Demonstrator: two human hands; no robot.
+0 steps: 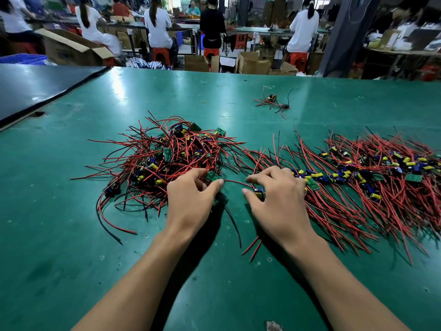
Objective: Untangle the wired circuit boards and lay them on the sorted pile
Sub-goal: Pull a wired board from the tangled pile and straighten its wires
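In the middle of the frame we see the left hand (191, 199) at the lower right edge of a tangled heap of red and black wires with small green circuit boards (167, 154). Its thumb and curled fingers pinch a small green board (211, 176) at the border of this heap. Just to the right, the right hand (279, 197) holds a small board with blue and yellow parts (259, 193) between thumb and forefinger. A thin red wire (236, 182) runs between the two hands. At the right of the frame lies the sorted pile (372, 177), with its boards in a row and the wires pointing toward the bottom. The right hand is at the left end of this pile. A little bundle of wired boards (272, 101) lies apart in the upper middle, on the green table mat (71, 235).
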